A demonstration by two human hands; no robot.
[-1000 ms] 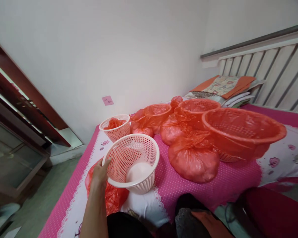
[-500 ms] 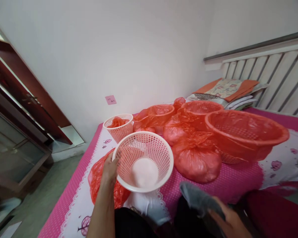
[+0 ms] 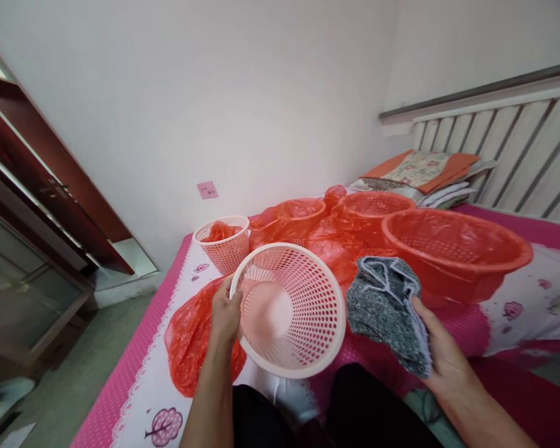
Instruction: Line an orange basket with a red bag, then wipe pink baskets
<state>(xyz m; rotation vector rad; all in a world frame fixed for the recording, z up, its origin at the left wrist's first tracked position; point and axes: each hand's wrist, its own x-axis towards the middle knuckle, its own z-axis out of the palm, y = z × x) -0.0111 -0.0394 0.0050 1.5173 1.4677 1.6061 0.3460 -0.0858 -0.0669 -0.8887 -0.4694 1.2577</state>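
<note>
My left hand (image 3: pixel 226 308) grips the left rim of a pale pink plastic basket (image 3: pixel 303 298) with perforated sides. The basket is tilted over my lap, and nothing lies inside it. To its right, my right hand (image 3: pixel 441 345) holds a grey knitted cloth (image 3: pixel 385 311) with pale lavender edging by its right side; whether it is a cap or a folded garment I cannot tell. The cloth is close to the basket's right rim but apart from it. A crumpled red plastic bag (image 3: pixel 191 342) lies beneath and behind my left forearm.
Behind stand a second pale basket (image 3: pixel 224 249) with red plastic in it and several baskets wrapped in red bags, the nearest red-wrapped basket (image 3: pixel 466 283) at right. Folded cloths (image 3: pixel 422 168) lie by the white headboard. A pink bedspread (image 3: pixel 135 367) covers the bed.
My right hand has risen from low at the right, bringing the grey cloth up beside the basket. The basket has shifted slightly right and tilted further.
</note>
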